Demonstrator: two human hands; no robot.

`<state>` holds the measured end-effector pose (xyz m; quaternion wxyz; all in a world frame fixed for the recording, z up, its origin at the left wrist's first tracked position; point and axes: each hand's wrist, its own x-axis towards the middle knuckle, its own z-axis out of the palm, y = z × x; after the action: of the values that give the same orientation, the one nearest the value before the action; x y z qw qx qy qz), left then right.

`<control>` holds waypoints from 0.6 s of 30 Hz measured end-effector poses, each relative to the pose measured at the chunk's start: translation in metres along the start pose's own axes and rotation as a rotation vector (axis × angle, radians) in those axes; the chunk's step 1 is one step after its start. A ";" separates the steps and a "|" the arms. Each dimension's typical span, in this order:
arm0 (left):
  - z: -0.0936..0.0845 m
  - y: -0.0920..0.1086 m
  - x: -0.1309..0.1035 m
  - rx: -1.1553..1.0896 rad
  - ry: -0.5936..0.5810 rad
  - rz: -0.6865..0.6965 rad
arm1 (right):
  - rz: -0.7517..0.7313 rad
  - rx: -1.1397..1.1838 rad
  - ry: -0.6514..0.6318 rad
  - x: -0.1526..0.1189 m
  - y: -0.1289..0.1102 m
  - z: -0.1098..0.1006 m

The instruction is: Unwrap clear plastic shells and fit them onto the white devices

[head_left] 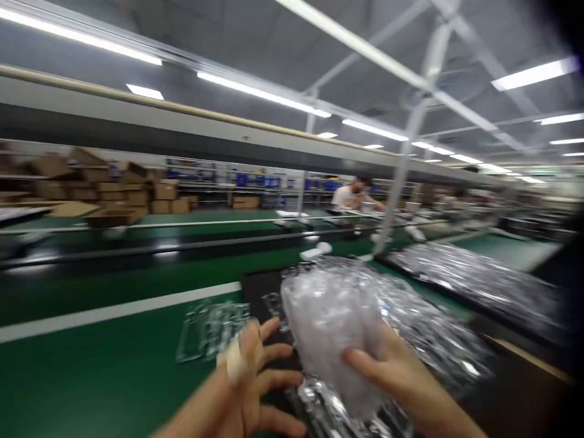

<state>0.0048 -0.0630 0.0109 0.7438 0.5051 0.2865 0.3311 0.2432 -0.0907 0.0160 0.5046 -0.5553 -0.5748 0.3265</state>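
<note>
My right hand grips a milky, translucent plastic bag, thumb across its near face and the other fingers hidden behind it. What is inside the bag cannot be made out. Just left of the bag, my left hand is held with its fingers spread, apart from the bag and holding nothing. A pale wrap circles its thumb. Shiny clear plastic pieces lie in a dark tray under and behind the bag. More clear plastic pieces rest on the green surface beyond my left hand.
A second dark tray of clear plastic pieces stands to the right. A white object lies behind the bag. Beyond run a conveyor and a slanting metal post. Another person works farther back; cardboard boxes are stacked at left.
</note>
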 end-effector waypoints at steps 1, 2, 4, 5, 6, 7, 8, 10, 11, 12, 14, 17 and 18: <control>-0.030 0.021 -0.007 -0.188 -0.071 -0.103 | -0.099 -0.068 -0.103 0.015 -0.013 0.045; -0.061 0.041 -0.020 -0.304 -0.062 -0.107 | -0.230 -0.145 -0.164 0.029 -0.024 0.089; -0.119 0.070 -0.053 -0.423 0.033 -0.016 | -0.608 -0.316 -0.204 0.051 -0.042 0.172; -0.144 0.080 -0.071 -0.419 0.126 0.057 | -0.832 -0.400 -0.191 0.060 -0.047 0.210; -0.167 0.085 -0.089 -0.384 0.229 0.130 | -1.043 -0.477 -0.166 0.069 -0.051 0.244; -0.189 0.087 -0.104 -0.322 0.326 0.196 | -1.217 -0.546 -0.137 0.077 -0.052 0.275; -0.209 0.084 -0.117 -0.238 0.408 0.250 | -1.339 -0.613 -0.121 0.085 -0.051 0.303; -0.245 0.069 -0.134 -0.008 0.530 0.318 | -1.427 -0.756 -0.143 0.096 -0.043 0.348; -0.262 0.058 -0.139 0.135 0.581 0.332 | -1.419 -0.824 -0.180 0.099 -0.037 0.364; -0.277 0.046 -0.142 0.299 0.625 0.331 | -1.384 -0.891 -0.228 0.101 -0.031 0.376; -0.301 0.022 -0.148 0.648 0.692 0.283 | -1.242 -1.017 -0.322 0.102 -0.018 0.387; -0.314 0.002 -0.156 0.972 0.700 0.146 | -1.005 -1.163 -0.496 0.102 -0.006 0.375; -0.314 0.001 -0.158 1.010 0.704 0.104 | -0.950 -1.185 -0.578 0.102 -0.004 0.366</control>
<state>-0.3316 -0.0103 -0.0758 0.2564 0.6684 0.6114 0.3372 -0.0905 0.0755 -0.0595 0.0433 -0.3207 -0.9342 -0.1505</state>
